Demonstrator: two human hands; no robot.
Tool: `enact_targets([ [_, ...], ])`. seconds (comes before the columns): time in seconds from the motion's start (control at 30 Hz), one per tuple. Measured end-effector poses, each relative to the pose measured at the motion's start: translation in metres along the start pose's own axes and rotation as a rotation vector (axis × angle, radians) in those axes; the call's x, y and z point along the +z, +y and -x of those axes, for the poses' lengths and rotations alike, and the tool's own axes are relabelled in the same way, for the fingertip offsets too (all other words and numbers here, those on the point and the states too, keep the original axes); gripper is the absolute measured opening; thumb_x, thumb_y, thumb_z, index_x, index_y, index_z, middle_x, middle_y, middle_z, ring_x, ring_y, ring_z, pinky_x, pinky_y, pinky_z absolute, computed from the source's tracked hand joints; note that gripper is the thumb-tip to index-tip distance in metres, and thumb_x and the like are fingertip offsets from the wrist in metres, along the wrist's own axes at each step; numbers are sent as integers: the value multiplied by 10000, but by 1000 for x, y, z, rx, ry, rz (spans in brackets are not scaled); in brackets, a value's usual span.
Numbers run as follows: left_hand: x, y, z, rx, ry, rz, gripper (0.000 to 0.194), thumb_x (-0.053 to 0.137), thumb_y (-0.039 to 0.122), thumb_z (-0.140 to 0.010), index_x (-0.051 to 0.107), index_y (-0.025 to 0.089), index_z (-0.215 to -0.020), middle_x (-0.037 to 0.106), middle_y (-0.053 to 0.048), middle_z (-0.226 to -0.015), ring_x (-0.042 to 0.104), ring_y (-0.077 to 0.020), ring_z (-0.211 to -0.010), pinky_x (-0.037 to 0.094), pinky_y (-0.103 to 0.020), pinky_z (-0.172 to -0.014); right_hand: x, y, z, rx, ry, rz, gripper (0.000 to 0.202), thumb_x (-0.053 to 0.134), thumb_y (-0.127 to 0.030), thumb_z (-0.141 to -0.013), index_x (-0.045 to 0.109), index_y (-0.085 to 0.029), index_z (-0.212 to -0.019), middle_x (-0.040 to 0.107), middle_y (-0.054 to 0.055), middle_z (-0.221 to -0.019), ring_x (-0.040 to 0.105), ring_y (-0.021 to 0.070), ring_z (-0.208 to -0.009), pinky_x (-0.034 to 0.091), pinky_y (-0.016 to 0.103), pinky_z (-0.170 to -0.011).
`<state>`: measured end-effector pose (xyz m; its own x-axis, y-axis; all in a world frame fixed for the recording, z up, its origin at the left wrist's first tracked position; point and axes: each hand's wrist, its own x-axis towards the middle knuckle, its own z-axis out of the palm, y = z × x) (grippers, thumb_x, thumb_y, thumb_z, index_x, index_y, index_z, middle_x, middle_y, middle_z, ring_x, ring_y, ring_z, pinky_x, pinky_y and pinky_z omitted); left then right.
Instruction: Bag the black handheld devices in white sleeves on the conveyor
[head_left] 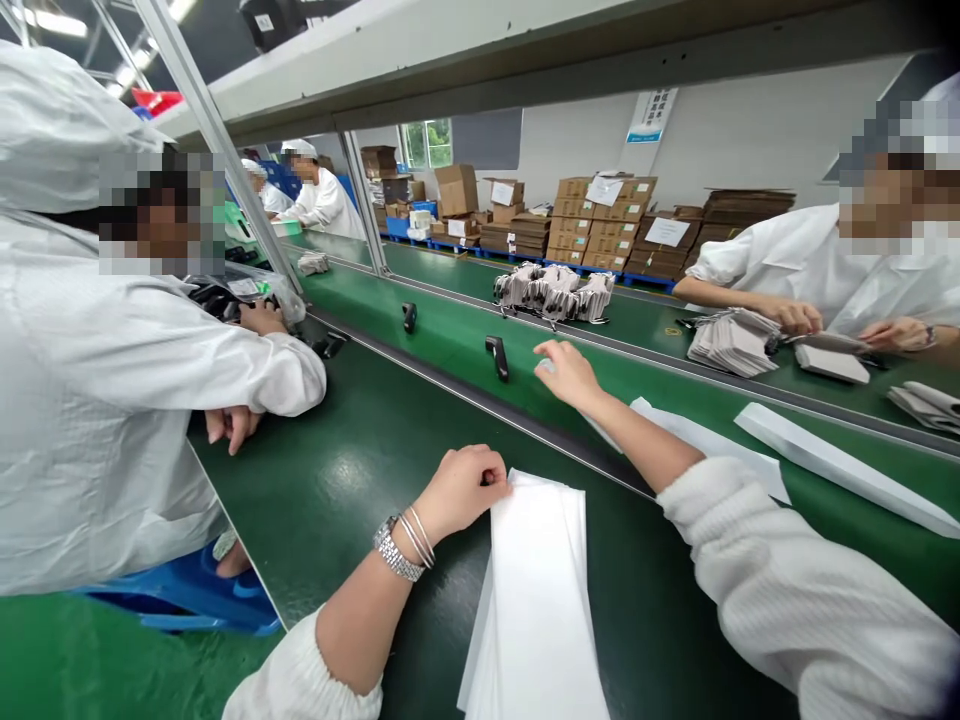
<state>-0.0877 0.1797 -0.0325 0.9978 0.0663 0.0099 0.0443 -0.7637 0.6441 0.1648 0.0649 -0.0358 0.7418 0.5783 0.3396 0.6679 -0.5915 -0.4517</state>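
Note:
My left hand (466, 485) pinches the upper left corner of a stack of long white sheets (540, 590), which lies on the dark green table (337, 440). They look like flat paper or thin-fabric sleeves; I cannot tell which. My right hand (568, 374) reaches over the green belt, fingers apart and slightly bent. Just left of its fingertips lies a black L-shaped part (497, 358), apart from the hand. Another small black part (409, 317) is farther back on the belt. Beneath my right forearm, a white sheet (705, 445) is partly hidden.
A folded white strip (847, 468) lies on the belt at right. Pale bundled pieces (555, 290) stand on the far bench. A co-worker in white (127, 390) sits close at left; another person's hands (802, 318) work at far right. A metal post (217, 140) rises at left.

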Motion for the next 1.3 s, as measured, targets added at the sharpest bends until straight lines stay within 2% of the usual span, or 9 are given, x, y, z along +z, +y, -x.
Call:
enact_targets([
  [0.13,3,8,-2,77,61,-78,243,489,278,-900,563,171,-695,566,10,-759,522,-124,-789,346,-260,-732,43,-18,-19,9,-182,-143,503,625,-271,-776,527,-290,-1269,537,97,-1148,506,289,-1130,380,424,-974],
  [0.33,3,7,-2,90,36,-95,277,499,386,-899,598,176,-747,599,-3,-787,542,-140,-773,346,-276,-727,66,-11,-34,226,-125,-319,173,502,-207,-823,548,-193,-990,560,93,-982,566,253,-951,428,452,-897],
  [0.47,3,7,0,156,68,-86,128,572,273,-847,612,191,-757,605,15,-754,553,-142,-768,348,-284,-767,50,-6,-11,304,-87,-548,363,408,-198,-843,383,-201,-1205,585,29,-843,616,191,-774,514,371,-728],
  [0.67,5,14,0,218,150,-48,92,510,191,-876,594,198,-839,597,44,-710,531,-105,-685,357,-297,-841,-9,-30,64,135,-135,-1324,960,743,-265,-674,130,-376,-1404,641,-11,-979,687,188,-788,552,408,-766],
  [0.8,5,15,1,238,188,-73,37,569,220,-859,587,201,-833,564,35,-741,522,-120,-748,363,-308,-863,-32,-45,97,125,-199,-1373,1038,787,-256,-668,76,-394,-1412,630,5,-995,699,214,-776,562,459,-758],
  [0.93,5,18,2,268,269,-6,87,658,264,-816,623,193,-779,563,-9,-884,532,-153,-890,375,-310,-854,-25,-50,111,99,-223,-1373,1062,798,-260,-671,50,-391,-1413,602,5,-999,693,212,-777,561,470,-768],
  [1.03,4,22,3,268,290,129,83,653,253,-818,625,189,-772,530,-23,-902,527,-155,-907,409,-300,-850,-16,-53,116,35,-222,-1295,944,783,-296,-701,152,-373,-1398,582,30,-1080,654,206,-930,542,409,-823],
  [1.17,3,25,5,243,390,288,102,603,265,-850,610,185,-787,500,-27,-896,514,-149,-895,431,-288,-847,-13,-63,126,-52,-349,-1114,406,618,-470,-846,548,-247,-1177,525,81,-1233,538,216,-1115,492,340,-865],
  [1.3,4,23,4,179,488,410,164,559,269,-878,559,171,-746,495,-15,-844,496,-127,-823,425,-253,-766,-14,-78,142,-35,-583,-1136,342,631,-518,-826,624,-179,-869,609,41,-897,580,187,-877,463,321,-786],
])
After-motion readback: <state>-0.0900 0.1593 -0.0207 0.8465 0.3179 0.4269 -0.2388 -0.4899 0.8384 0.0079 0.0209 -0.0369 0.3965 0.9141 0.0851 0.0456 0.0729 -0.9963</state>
